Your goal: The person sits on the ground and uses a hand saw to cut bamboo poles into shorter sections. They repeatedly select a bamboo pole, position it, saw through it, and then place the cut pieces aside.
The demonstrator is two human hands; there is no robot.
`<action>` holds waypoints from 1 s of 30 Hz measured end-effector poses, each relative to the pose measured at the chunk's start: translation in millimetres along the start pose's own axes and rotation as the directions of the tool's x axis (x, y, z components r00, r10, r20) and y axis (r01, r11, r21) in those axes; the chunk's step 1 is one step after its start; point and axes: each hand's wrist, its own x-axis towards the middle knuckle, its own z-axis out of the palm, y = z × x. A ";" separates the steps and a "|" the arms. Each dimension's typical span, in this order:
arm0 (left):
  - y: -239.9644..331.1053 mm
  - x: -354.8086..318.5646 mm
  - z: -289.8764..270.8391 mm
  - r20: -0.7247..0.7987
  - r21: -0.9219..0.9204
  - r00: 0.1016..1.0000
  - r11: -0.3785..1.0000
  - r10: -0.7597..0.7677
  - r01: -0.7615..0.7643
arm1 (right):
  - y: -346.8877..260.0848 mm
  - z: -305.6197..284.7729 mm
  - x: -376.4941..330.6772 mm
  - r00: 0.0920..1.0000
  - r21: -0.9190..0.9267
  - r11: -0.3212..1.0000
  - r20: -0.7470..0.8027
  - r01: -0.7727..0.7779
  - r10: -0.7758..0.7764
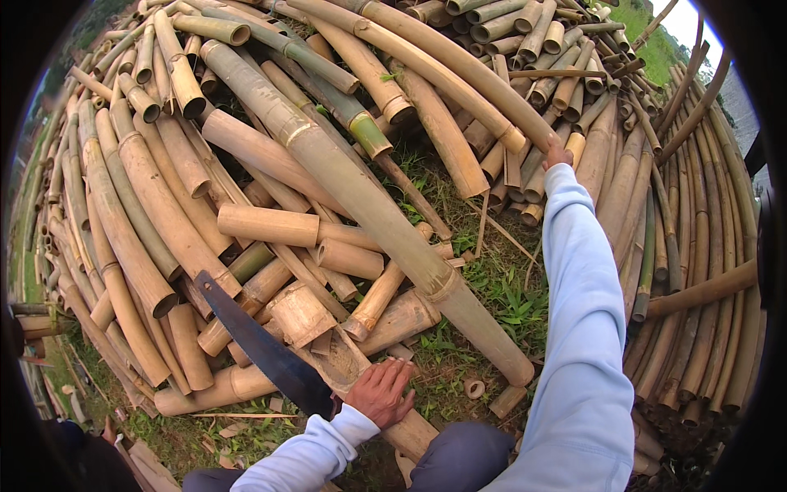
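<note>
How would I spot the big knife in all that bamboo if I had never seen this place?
Start from the heap of cut tan bamboo poles on the grass. Near its front edge, by the person's left hand, lies a split bamboo piece. The long dark curved steel blade slants up-left from that hand: the only flat, blackish thing among round, pale stalks.

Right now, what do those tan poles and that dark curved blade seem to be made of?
The poles look like cut bamboo: hollow ends, ringed joints, a dry tan skin, some still green. The blade beside the left hand appears to be dark, dull metal, probably steel; its handle is hidden.
</note>
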 end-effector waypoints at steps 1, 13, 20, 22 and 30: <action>0.1 0.4 -1.2 -0.007 0.010 1.000 1.000 0.000 0.000 | 8.2 0.1 14.2 1.000 0.017 1.000 -0.010 0.011 -0.011; 0.5 -7.0 -2.3 -0.040 -0.023 0.997 0.998 -0.063 0.062 | 17.8 12.7 -102.9 0.979 0.220 0.972 0.198 -0.089 0.045; 4.6 -6.8 -2.5 0.005 -0.037 0.998 0.998 -0.057 0.057 | -3.3 22.6 -190.6 0.986 -0.003 0.998 0.156 0.056 -0.055; 4.5 0.9 -0.7 -0.018 -0.045 1.000 0.999 -0.013 0.012 | 13.9 26.7 -161.3 0.995 0.229 0.974 0.097 -0.003 -0.019; -2.1 -16.9 -0.3 -0.070 0.008 0.996 0.998 -0.055 0.056 | -27.0 39.7 -274.0 0.969 0.477 0.847 0.182 -0.235 0.167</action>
